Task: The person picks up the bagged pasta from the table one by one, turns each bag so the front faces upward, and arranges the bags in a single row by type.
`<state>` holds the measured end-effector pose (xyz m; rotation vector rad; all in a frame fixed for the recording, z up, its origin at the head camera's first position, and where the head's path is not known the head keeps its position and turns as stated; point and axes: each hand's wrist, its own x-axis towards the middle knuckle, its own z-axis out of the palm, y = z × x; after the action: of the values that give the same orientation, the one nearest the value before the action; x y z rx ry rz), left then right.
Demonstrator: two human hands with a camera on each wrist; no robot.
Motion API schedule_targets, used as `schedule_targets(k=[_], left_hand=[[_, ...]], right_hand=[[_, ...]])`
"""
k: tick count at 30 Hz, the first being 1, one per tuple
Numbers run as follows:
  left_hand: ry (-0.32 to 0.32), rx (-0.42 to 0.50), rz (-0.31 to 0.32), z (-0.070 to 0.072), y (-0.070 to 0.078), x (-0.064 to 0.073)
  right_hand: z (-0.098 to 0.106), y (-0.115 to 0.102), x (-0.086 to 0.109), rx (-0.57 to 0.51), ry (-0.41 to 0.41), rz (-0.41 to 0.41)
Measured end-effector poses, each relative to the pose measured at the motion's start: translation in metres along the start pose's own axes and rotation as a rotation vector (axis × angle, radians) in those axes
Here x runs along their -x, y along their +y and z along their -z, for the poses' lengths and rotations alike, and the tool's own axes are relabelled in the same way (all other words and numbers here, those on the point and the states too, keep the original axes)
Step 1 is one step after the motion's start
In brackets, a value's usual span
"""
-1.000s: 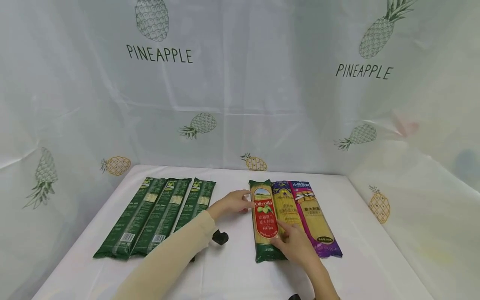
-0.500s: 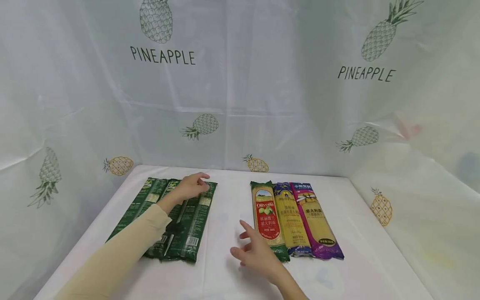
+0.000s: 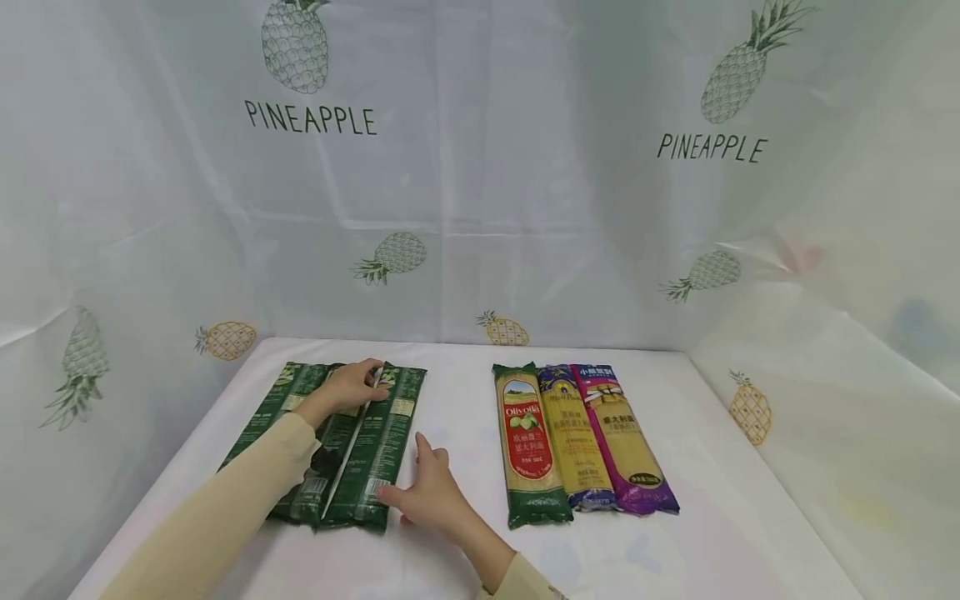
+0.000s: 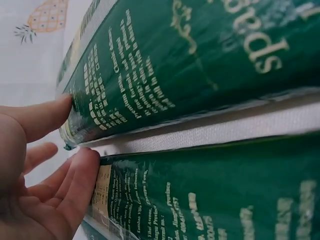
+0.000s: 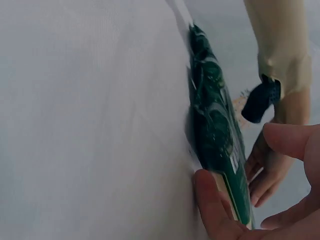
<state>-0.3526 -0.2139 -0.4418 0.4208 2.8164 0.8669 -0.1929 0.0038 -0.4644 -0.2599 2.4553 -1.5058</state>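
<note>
Three green spaghetti packets lie side by side on the left, backs up. My left hand (image 3: 348,387) is at the far end of the rightmost packet (image 3: 378,454). In the left wrist view its thumb (image 4: 50,115) touches that packet, while a fingertip (image 4: 90,156) lies at the gap beside the middle packet (image 4: 210,195). My right hand (image 3: 431,496) is beside the near right edge of the rightmost packet, fingers spread, thumb at its edge. In the right wrist view, this packet's near end (image 5: 212,130) shows beyond the fingers. The left forearm partly hides the other green packets.
To the right lie a red-labelled Olivoila spaghetti packet (image 3: 531,450), a yellow-and-blue pasta packet (image 3: 577,442) and a purple-edged one (image 3: 626,442), side by side. A white cloth covers the table (image 3: 457,550). A pineapple-print curtain (image 3: 555,192) stands behind.
Both hands have left the Olivoila packet and moved left to the green packets. The rightmost green packet now lies closer to the middle one than in the earliest frame.
</note>
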Motion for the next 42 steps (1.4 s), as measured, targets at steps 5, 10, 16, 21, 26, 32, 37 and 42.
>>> schedule_targets(k=[5, 10, 16, 21, 26, 32, 37, 42], left_hand=[[-0.017, -0.010, 0.032, -0.004, 0.001, -0.005], [-0.043, -0.053, 0.068, -0.005, 0.005, -0.006], [-0.097, -0.116, 0.077, 0.001, 0.010, -0.005], [-0.182, -0.133, 0.069, 0.001, 0.017, -0.005], [-0.218, -0.070, 0.085, -0.008, 0.020, -0.005], [-0.098, 0.086, 0.092, -0.028, 0.025, -0.007], [-0.027, 0.251, 0.099, -0.044, 0.034, -0.012], [-0.022, 0.402, 0.101, -0.045, 0.049, -0.016]], right_hand=[[-0.018, -0.006, -0.010, 0.060, -0.004, 0.001], [-0.030, -0.011, -0.018, 0.125, 0.021, -0.035], [-0.031, -0.011, -0.020, 0.168, 0.051, -0.015], [-0.019, -0.006, -0.019, 0.181, 0.039, 0.019], [-0.001, 0.000, -0.019, 0.197, -0.005, 0.041], [0.021, 0.009, -0.013, 0.214, -0.018, 0.062], [0.036, 0.012, -0.004, 0.204, -0.012, 0.070], [0.053, 0.012, 0.008, 0.147, 0.016, 0.080]])
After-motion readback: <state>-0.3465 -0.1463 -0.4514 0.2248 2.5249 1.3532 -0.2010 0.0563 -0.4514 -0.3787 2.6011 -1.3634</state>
